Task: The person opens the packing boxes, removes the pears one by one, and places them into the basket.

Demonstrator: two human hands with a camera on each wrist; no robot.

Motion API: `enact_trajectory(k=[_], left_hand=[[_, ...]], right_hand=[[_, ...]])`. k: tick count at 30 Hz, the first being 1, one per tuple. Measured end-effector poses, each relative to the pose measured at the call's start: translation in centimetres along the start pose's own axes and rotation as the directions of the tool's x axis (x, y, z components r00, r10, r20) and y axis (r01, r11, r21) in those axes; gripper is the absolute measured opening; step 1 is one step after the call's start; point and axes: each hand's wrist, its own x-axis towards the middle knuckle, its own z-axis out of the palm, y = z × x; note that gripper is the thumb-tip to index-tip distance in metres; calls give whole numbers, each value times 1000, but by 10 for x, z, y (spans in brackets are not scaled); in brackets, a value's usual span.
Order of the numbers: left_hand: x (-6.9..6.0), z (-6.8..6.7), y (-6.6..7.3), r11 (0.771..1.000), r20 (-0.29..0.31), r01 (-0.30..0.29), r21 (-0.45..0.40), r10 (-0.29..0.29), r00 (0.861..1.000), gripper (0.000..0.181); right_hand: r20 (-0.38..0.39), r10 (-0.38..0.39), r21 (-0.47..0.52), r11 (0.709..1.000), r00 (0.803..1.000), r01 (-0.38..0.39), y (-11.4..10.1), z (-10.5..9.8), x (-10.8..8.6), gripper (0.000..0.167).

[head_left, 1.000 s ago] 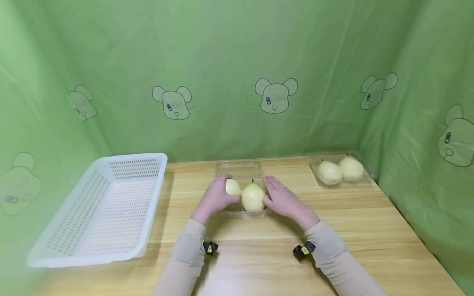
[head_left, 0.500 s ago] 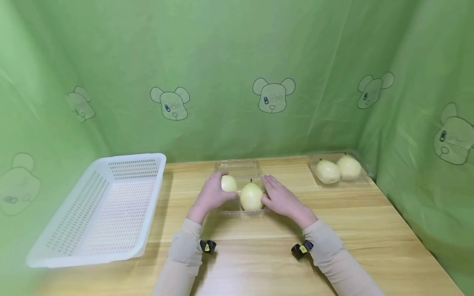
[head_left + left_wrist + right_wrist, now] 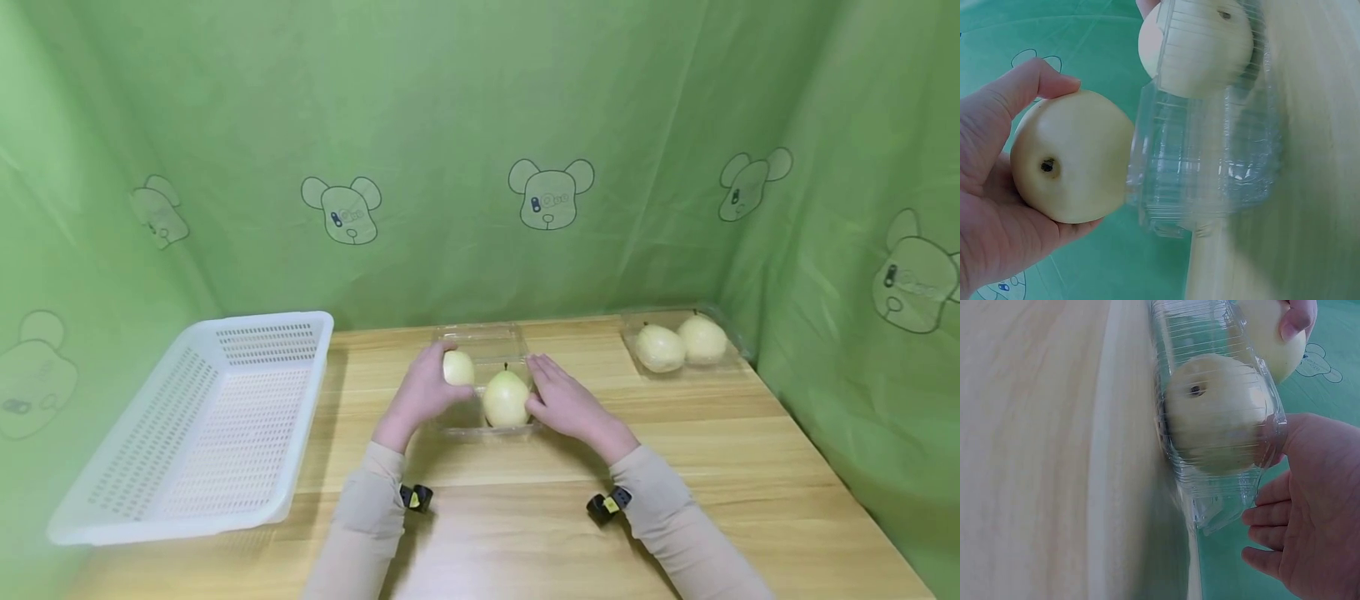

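Observation:
My left hand (image 3: 426, 387) grips a pale yellow pear (image 3: 1075, 156), thumb and fingers around its sides. That pear is at the left half of a clear plastic clamshell box (image 3: 1204, 156), raised above its rim. A second pear (image 3: 506, 400), stem up, sits in the right half of the box. My right hand (image 3: 573, 404) lies along the box's right end with fingers fairly straight. In the right wrist view its thumb (image 3: 1270, 440) shows through the clear wall, against or very near the seated pear. The box's lid is folded back toward the curtain.
A white perforated plastic basket (image 3: 296, 467) stands on the left of the wooden table (image 3: 517, 533). At the back right is another clear box (image 3: 731, 367) with two pears (image 3: 660, 348). Green curtains (image 3: 450, 100) surround the table's back and sides.
My left hand has lifted its pear slightly and shifted it left, away from the pear in the box. The right hand keeps its place at the box. The head view has turned slightly.

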Motion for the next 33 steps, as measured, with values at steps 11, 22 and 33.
enact_trajectory(k=[11,22,33], left_hand=[[2,-11,8,999,-6,-2,35,2,1000,81],[1,-27,11,995,-20,-32,99,34,999,80],[-3,-41,15,991,-15,-36,126,38,999,79]], right_hand=[[6,5,-3,1000,1000,-5,0,2,1,70],[3,7,-5,1000,1000,-7,0,1,2,70],[8,13,5,1000,1000,-13,1,0,1,70]])
